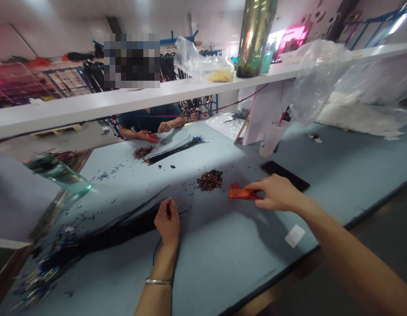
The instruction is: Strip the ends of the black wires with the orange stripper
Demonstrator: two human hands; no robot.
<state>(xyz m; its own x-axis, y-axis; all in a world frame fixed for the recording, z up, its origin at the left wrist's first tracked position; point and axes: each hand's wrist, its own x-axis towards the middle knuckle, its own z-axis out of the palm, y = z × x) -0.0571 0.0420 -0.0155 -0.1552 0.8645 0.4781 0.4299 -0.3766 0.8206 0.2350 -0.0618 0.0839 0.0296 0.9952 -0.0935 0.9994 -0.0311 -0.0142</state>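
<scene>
My left hand (168, 221) is closed in a pinch on a thin black wire, at the right end of a long bundle of black wires (114, 230). A loop of wire hangs below the hand, though its tip is hard to make out between the fingers. The bundle's far ends, blue and silver, fan out at the lower left. In my right hand (279, 193) is a pair of red pliers (241, 192), jaws pointing left, held just above the table. Left of the jaws lies a pile of small black and copper-coloured pieces (210, 180).
Across the table (216, 263), another person's hands (147, 135) hold a red tool near a second wire bundle (173, 150). A black phone (285, 175), a white cup (272, 137) and a paper scrap (294, 236) lie or stand rightward. A green bottle (63, 175) leans left; a white shelf (124, 103) spans above.
</scene>
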